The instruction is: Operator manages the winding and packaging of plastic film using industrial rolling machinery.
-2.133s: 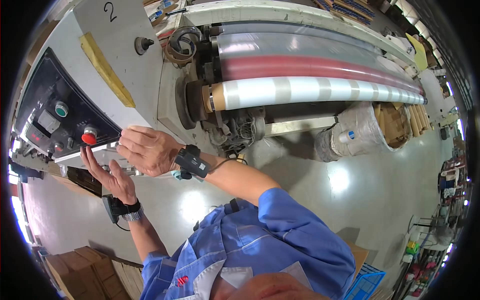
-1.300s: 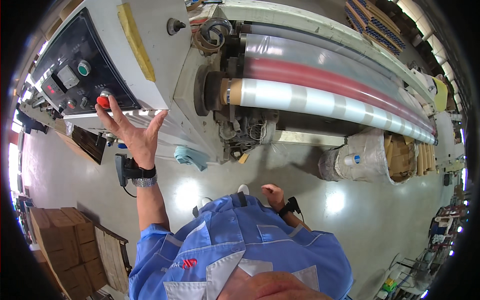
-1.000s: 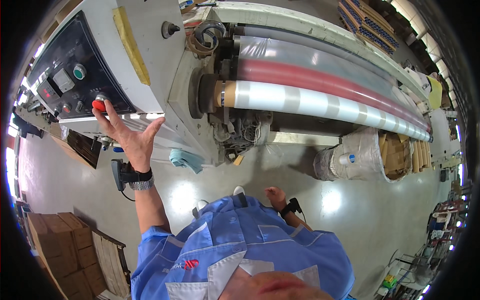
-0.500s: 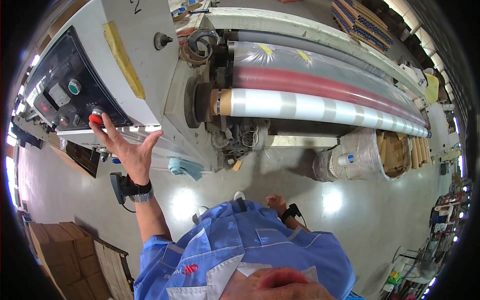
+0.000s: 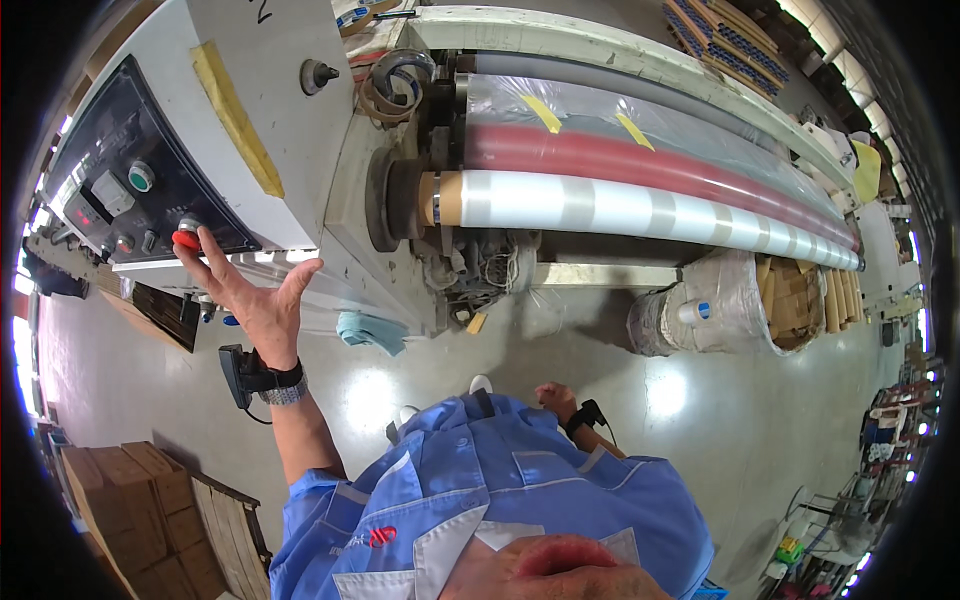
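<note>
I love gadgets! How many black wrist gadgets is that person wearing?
2. The left gadget is on the wrist of the left hand, by a silver watch; the right gadget is on the wrist of the right hand. No others show.

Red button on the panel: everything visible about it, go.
The red button has a rounded, mushroom-like head, seemingly plastic, on a silvery collar. It sticks out from the black control panel near its lower edge, below and right of the green button. The left hand appears to touch it and partly hides it; whether it's pressed in can't be told.
</note>
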`<action>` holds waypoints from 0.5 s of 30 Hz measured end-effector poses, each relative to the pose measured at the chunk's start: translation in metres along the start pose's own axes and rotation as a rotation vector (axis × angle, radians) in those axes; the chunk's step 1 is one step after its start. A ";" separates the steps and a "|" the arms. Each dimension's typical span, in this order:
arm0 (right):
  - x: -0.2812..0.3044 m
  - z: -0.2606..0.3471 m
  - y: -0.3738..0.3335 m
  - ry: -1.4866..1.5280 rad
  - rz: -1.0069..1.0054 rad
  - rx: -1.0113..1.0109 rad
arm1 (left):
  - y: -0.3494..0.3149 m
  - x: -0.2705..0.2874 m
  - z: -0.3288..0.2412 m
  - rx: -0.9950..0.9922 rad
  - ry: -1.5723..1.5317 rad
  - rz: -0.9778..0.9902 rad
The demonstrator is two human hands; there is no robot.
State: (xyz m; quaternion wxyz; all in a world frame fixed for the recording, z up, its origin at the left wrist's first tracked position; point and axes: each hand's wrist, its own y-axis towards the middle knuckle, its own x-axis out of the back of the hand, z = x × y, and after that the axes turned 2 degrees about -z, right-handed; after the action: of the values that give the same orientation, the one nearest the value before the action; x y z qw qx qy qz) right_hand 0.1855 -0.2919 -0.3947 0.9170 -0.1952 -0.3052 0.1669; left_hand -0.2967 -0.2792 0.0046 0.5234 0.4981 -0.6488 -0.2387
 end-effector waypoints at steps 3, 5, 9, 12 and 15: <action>0.001 0.000 0.001 0.023 -0.003 -0.004 | -0.001 -0.001 0.001 0.000 0.000 0.001; 0.003 0.001 0.001 0.043 0.000 -0.015 | -0.001 -0.001 0.001 0.003 0.001 0.003; 0.009 0.009 0.000 0.038 0.024 -0.047 | -0.002 0.000 0.003 0.012 0.017 0.005; 0.011 0.006 -0.001 0.038 0.027 -0.060 | -0.002 0.000 0.002 0.010 0.003 0.007; 0.009 -0.008 0.003 0.034 0.026 -0.033 | 0.000 0.001 -0.001 0.010 -0.001 0.012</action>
State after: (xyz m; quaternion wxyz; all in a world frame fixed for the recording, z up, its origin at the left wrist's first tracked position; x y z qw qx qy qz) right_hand 0.1968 -0.2876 -0.3976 0.9165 -0.2168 -0.2899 0.1705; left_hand -0.2955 -0.2798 0.0059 0.5221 0.4967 -0.6531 -0.2327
